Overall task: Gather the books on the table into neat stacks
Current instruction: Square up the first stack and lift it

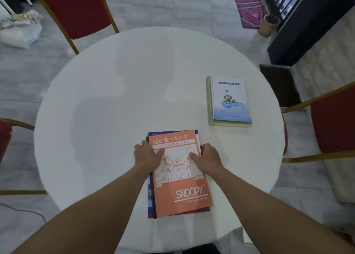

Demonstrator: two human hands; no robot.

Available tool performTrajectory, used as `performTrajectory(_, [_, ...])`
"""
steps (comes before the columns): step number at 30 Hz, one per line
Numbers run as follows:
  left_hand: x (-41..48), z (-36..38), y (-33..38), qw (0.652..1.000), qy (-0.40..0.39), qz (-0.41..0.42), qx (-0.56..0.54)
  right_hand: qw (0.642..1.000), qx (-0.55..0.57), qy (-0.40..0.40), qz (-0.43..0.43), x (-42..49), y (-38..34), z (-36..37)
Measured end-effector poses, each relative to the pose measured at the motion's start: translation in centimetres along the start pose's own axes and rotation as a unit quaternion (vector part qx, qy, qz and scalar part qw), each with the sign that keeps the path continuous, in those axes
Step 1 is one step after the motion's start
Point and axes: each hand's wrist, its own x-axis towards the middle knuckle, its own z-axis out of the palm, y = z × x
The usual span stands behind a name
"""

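An orange Snoopy notebook (182, 194) tops a stack of several thin books near the front of the round white table (115, 100). Blue and dark covers stick out at the stack's left and top edges. My left hand (148, 154) grips the stack's left edge, thumb on the orange cover and fingers curled over the side. My right hand (206, 156) grips the right edge the same way. A second stack lies at the right: a white-and-blue book (230, 100) on a wider pale green book (210, 104).
Red chairs with gold frames stand at the far left (76, 9), the right (332, 127) and the left edge (4, 136). A dark box (280, 86) sits on the floor beyond the table's right side. A potted plant (269, 25) and a patterned rug (247, 6) lie far right.
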Motion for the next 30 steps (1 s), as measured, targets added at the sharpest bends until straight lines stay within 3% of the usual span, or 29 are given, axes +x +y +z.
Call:
performTrajectory(3, [0.3,-0.3,0.4,0.990,-0.033,-0.083,-0.106,1.000,0.022,-0.012,0.010,0.2,-0.1,0.0])
performTrajectory(7, [0.4,-1.4,1.3,0.932,-0.126,-0.128,-0.316,0.995,0.087,-0.033,0.041,0.4,-0.2,-0.2])
performTrajectory(11, [-0.7,-2.5,2.4,0.924,-0.120,-0.082,-0.354,0.992,0.120,-0.023,0.041,-0.3,-0.5,-0.4])
performTrajectory(16, [-2.2,-5.1,4.2,0.931,-0.059,0.019,-0.359,0.967,0.251,-0.041,0.026,-1.5,-2.4,-2.3])
performTrajectory(21, [-3.9,-9.5,6.3,0.907,0.009,0.136,-0.398,0.938,0.332,0.038,-0.096,-2.6,-6.4,-4.4])
performTrajectory(26, [-5.2,-12.9,7.4,0.882,0.039,0.213,-0.418,0.915,0.344,0.108,-0.181,-3.8,-8.8,-5.8])
performTrajectory(30, [-6.1,-12.7,5.6,0.886,0.034,0.253,-0.387,0.922,0.287,0.133,-0.224,-4.6,-7.1,-5.3])
